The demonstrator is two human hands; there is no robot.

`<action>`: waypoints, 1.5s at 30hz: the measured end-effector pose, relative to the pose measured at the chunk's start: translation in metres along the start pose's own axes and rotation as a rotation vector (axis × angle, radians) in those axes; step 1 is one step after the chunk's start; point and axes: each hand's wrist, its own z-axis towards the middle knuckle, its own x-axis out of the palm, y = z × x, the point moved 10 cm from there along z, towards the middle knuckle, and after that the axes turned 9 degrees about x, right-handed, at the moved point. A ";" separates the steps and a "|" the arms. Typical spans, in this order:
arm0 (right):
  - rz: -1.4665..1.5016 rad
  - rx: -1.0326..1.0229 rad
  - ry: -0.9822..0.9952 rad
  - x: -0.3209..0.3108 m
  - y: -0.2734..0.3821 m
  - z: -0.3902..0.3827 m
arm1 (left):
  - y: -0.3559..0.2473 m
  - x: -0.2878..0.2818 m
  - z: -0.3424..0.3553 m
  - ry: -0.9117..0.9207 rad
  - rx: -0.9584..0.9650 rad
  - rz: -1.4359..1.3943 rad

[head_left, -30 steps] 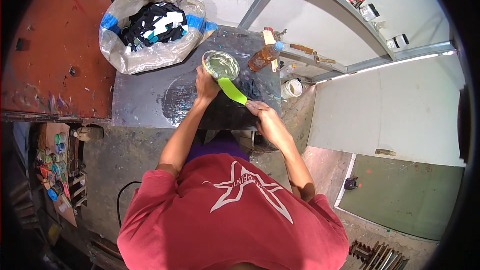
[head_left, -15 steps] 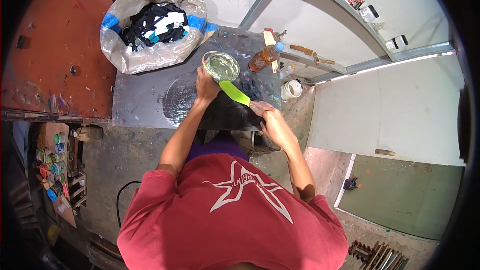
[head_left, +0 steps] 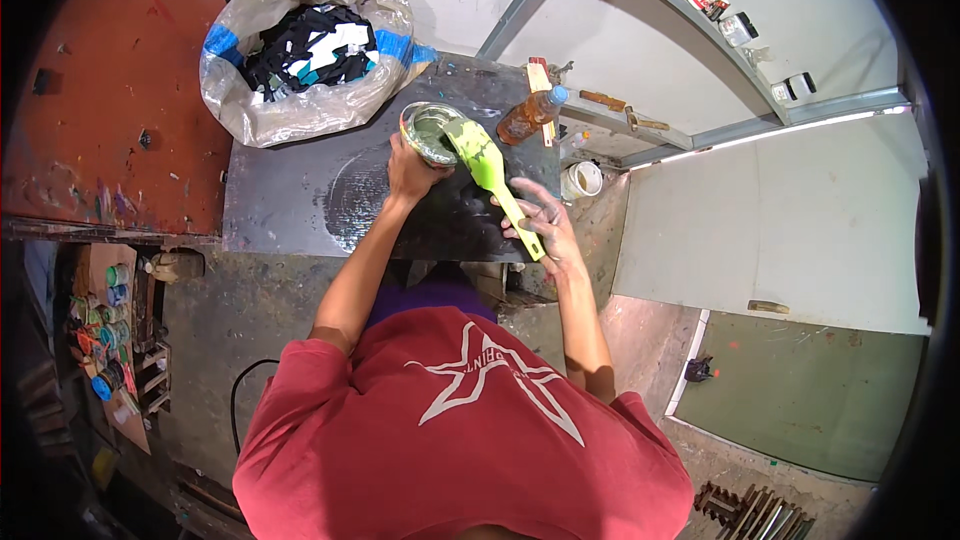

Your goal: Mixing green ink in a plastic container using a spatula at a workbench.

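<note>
My left hand (head_left: 410, 175) grips a round container (head_left: 418, 145) of pale grey-green paste above the dark tabletop (head_left: 280, 205). A lime-green spatula (head_left: 487, 165) has its paste-smeared blade at the container’s right rim. My right hand (head_left: 550, 235) loosely holds the spatula’s long handle, its fingertips partly spread. An amber bottle with a blue cap (head_left: 522, 118) stands just behind on the right.
A large plastic bag (head_left: 240, 110) of black and white scraps lies back left, beside a red-brown board (head_left: 110, 90). A white bucket (head_left: 583, 180) is right of the table. Paint pots (head_left: 115, 315) are lower left; jars (head_left: 738, 28) line a wall rail.
The spatula has turned, showing its smeared blade higher on the container’s rim and more of its handle. My right fingers have loosened and spread. The container is tilted slightly differently in my left hand.
</note>
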 end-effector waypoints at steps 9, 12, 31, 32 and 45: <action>-0.614 -0.292 -0.282 0.008 -0.025 0.035 | 0.002 -0.001 -0.001 -0.018 -0.003 -0.008; -0.860 -0.309 -0.377 0.022 -0.020 0.016 | 0.005 -0.003 -0.001 -0.017 -0.018 -0.010; -1.234 -0.051 -0.380 -0.039 0.028 -0.070 | 0.015 0.002 -0.006 0.051 0.034 -0.069; -1.351 -0.079 -0.367 -0.033 0.046 -0.070 | 0.009 0.004 -0.005 0.085 0.119 -0.032; -2.413 -0.353 0.086 0.020 0.036 -0.006 | -0.014 0.039 -0.014 0.302 0.518 0.247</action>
